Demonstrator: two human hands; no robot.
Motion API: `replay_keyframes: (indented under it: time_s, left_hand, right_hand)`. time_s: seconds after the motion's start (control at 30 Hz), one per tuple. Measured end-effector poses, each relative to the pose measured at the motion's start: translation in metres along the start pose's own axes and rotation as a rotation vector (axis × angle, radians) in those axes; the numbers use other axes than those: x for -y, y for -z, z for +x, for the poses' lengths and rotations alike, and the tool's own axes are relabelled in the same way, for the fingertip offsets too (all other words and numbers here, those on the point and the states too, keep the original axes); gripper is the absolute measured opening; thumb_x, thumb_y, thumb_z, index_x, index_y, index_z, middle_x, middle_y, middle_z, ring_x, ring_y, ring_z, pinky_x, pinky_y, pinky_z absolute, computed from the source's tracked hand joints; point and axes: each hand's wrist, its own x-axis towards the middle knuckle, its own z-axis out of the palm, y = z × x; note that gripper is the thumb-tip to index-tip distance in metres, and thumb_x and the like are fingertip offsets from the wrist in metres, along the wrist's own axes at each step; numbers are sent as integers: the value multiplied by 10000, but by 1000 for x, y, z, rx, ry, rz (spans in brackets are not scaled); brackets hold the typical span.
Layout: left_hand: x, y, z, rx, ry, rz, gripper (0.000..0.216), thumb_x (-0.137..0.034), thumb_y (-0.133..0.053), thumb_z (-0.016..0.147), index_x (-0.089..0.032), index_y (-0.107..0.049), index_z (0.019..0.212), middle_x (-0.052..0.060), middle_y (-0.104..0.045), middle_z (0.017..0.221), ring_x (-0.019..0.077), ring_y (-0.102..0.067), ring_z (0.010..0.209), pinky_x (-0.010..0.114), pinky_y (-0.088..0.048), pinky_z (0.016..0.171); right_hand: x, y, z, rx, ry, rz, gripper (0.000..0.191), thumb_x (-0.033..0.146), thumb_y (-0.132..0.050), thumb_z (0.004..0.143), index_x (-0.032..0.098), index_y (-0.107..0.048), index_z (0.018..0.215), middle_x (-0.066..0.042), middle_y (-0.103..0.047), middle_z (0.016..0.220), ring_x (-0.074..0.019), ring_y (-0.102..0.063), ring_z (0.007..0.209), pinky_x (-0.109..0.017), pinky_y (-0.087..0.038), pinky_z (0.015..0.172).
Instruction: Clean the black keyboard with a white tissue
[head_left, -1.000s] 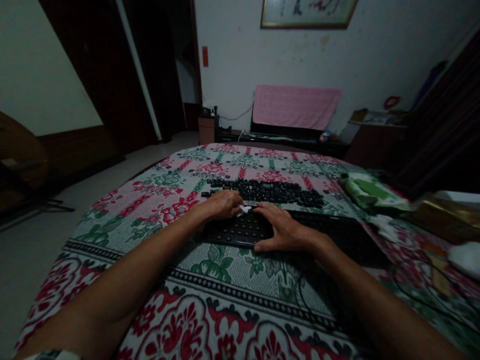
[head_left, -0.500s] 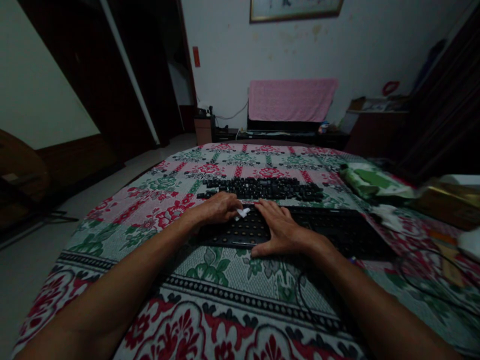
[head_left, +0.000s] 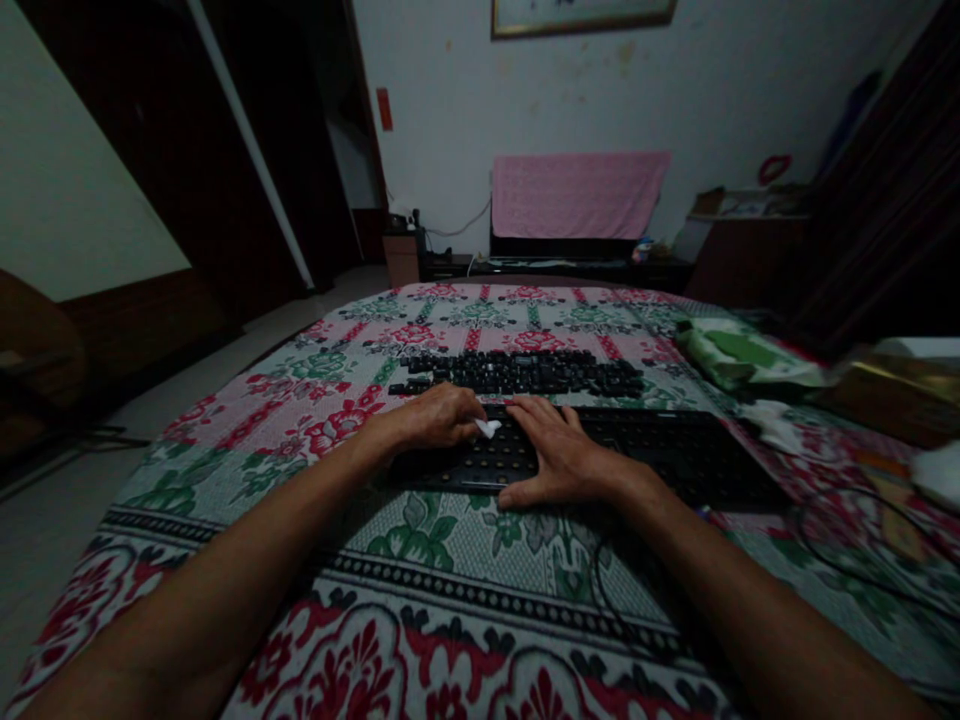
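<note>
A black keyboard base with its keycaps off (head_left: 675, 455) lies on the flowered bedspread (head_left: 420, 590). My left hand (head_left: 435, 418) rests on its left end, fingers curled around a small white scrap (head_left: 488, 428) pressed to the key sockets. Flat on the base just to the right lies my right hand (head_left: 559, 455), fingers stretched out, holding it down. A heap of loose black keycaps (head_left: 525, 372) sits in a row right behind the base.
A green-and-white packet (head_left: 739, 358) and crumpled white tissue (head_left: 772, 425) lie at the right, with a gold box (head_left: 892, 395) beyond. A black cable (head_left: 840, 540) loops near my right forearm. A pink cloth (head_left: 577, 195) covers a low stand by the far wall.
Both hands stay on the keyboard base; the white scrap has shifted only slightly under my left fingers. The view has tilted a little.
</note>
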Motion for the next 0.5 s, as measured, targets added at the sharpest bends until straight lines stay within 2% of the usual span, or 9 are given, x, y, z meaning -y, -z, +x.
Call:
replay_keyframes:
  time_s: [0.13, 0.33, 0.4, 0.5]
  left_hand:
    - [3, -2, 1, 17, -7, 0, 254, -199, -504, 812, -171, -653, 1015, 55, -665, 963, 147, -601, 868, 234, -417, 787]
    - [20, 8, -8, 116, 92, -34, 224, -196, -539, 768, -176, -681, 940, 38, -690, 876, 145, -603, 781, 229, -415, 707]
    - [20, 10, -10, 105, 117, -78, 213, -210, -549, 766, -186, -684, 928, 20, -693, 862, 136, -602, 757, 217, -409, 680]
    - [13, 8, -8, 67, 105, -135, 209, -250, -544, 788, -181, -681, 930, 15, -693, 863, 132, -602, 766, 207, -402, 678]
  right_hand:
    - [1, 3, 0, 7, 13, 20, 1100, 770, -571, 543, 147, -277, 1402, -181, -245, 1448, -379, -164, 1335, -581, -90, 1075]
    - [-3, 0, 1, -6, -8, 46, 1003, 745, -547, 615, 158, -312, 1394, -168, -236, 1466, -379, -160, 1344, -567, -111, 1084]
    - [-5, -3, 2, -66, -7, 50, 869, 695, -517, 690, 155, -380, 1356, -165, -293, 1442, -363, -218, 1328, -559, -156, 1075]
    - [-7, -11, 5, -228, 8, 37, 577, 534, -481, 808, 160, -505, 1247, -149, -415, 1370, -299, -340, 1277, -508, -250, 1046]
